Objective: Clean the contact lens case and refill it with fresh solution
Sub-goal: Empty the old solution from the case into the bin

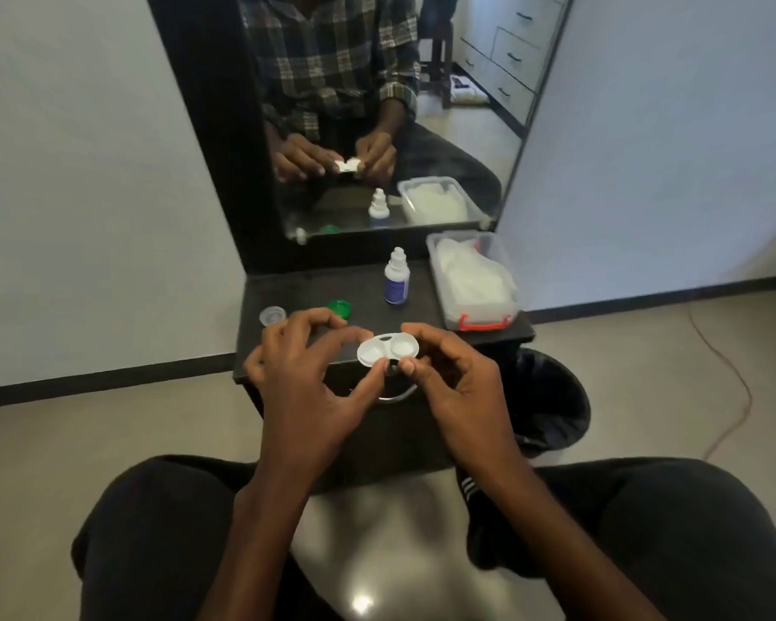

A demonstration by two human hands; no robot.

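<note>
mirror (377, 105), clear bin (471, 280), perhaps tissues, wastebasket (552, 396)

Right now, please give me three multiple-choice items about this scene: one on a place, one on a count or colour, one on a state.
1. Where does the solution bottle stand?
A. on the dark shelf, left of the clear box
B. inside the clear box
C. on the floor

2. How many loose caps lie on the shelf?
A. one
B. two
C. four

3. How is the lens case now?
A. capped, on the shelf
B. uncapped, held by both hands
C. lying in the bin

Answers:
1 A: the bottle stands upright on the shelf beside the box.
2 B: a clear cap and a green cap.
3 B: left hand and right hand pinch it; both wells are open.
</note>
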